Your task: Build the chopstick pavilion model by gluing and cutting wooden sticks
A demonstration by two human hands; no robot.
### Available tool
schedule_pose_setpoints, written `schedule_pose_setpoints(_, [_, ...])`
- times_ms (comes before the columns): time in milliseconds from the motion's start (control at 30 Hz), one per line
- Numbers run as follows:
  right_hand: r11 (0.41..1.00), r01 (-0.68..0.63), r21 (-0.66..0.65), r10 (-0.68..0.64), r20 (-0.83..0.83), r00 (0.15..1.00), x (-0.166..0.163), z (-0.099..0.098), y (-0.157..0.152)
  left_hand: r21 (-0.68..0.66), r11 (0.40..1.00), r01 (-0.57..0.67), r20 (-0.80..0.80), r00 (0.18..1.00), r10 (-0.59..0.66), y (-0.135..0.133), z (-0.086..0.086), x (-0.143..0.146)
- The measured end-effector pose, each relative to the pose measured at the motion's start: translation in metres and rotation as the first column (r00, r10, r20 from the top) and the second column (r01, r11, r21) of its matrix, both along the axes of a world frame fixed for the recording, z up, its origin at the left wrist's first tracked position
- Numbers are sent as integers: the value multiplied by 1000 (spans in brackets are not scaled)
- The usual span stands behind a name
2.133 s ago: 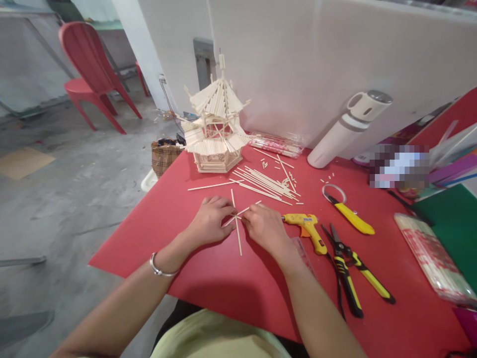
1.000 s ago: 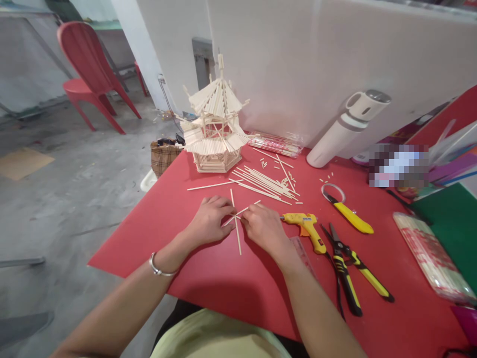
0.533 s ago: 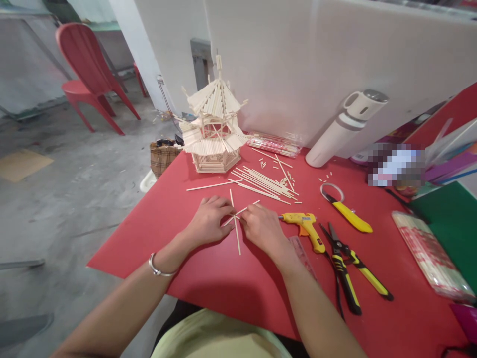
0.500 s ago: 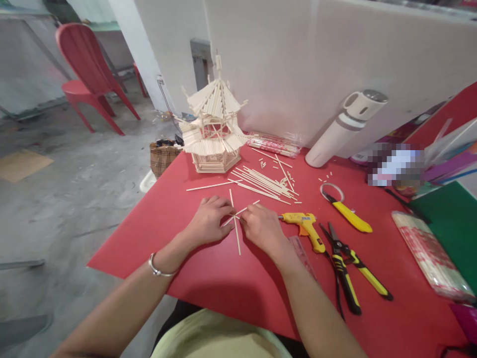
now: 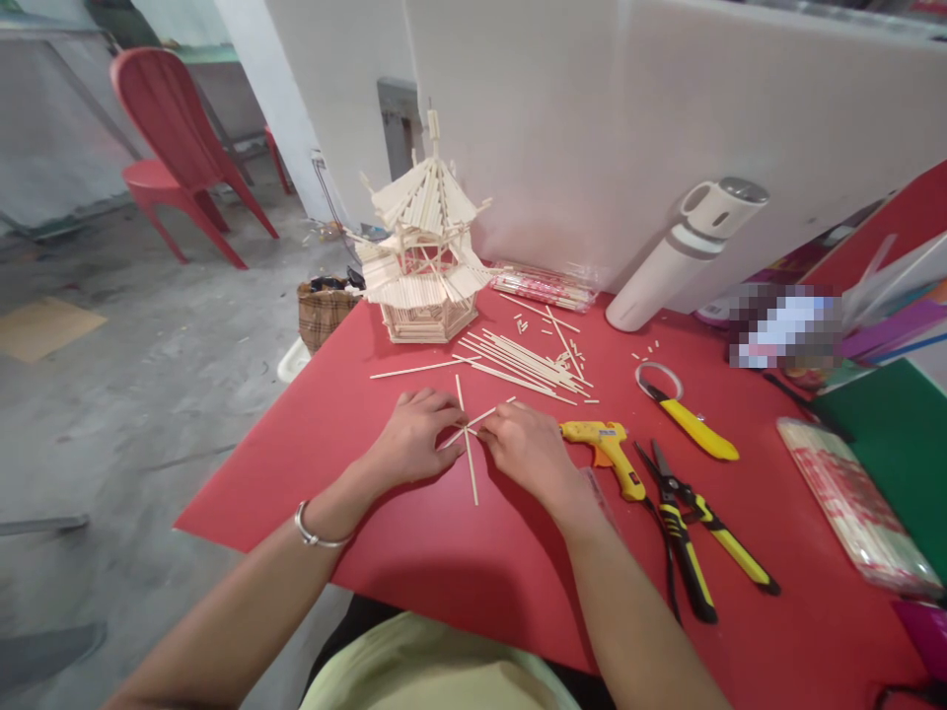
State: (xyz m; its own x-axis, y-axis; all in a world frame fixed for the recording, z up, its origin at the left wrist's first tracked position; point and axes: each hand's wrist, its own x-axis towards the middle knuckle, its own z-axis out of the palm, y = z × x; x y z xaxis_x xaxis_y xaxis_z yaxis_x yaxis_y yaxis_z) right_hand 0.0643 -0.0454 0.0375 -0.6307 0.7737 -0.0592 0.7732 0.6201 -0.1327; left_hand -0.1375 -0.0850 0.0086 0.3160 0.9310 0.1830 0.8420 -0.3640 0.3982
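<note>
Thin wooden sticks [image 5: 472,471] lie crossed in a star shape on the red tabletop, meeting at one centre point. My left hand [image 5: 415,436] is curled at the left of that centre, thumb and fingertips closed on a stick. From the right, my right hand [image 5: 531,452] pinches the end of another stick close to the crossing; its fingertips are partly hidden. Just beyond my right hand lies a yellow glue gun [image 5: 601,436], its nozzle covered by the hand. A pile of loose sticks [image 5: 514,360] is spread behind both hands.
A stick-built pagoda model [image 5: 429,291] stands at the table's back left. A white bottle [image 5: 658,271] leans on the wall. To the right are a yellow-handled cutter [image 5: 699,429], black-and-yellow shears [image 5: 685,523] and a packet of sticks [image 5: 850,503]. A red chair [image 5: 167,123] stands beyond.
My right hand and forearm have shifted slightly to the right, now covering the glue gun's nozzle. My left hand and the crossed sticks look unmoved.
</note>
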Motion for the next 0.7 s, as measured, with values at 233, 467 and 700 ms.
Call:
schedule_pose_setpoints(233, [977, 208, 55, -202, -97, 975, 31, 9, 18, 98, 989, -107, 115, 989, 96, 4, 2, -18])
schedule_pose_setpoints(467, [953, 292, 81, -276, -164, 947, 43, 9, 24, 192, 885, -425, 210, 898, 385, 15, -3, -44])
schedule_pose_setpoints(700, [957, 282, 75, -261, -212, 942, 44, 10, 24, 198, 835, -514, 232, 852, 470, 17, -7, -52])
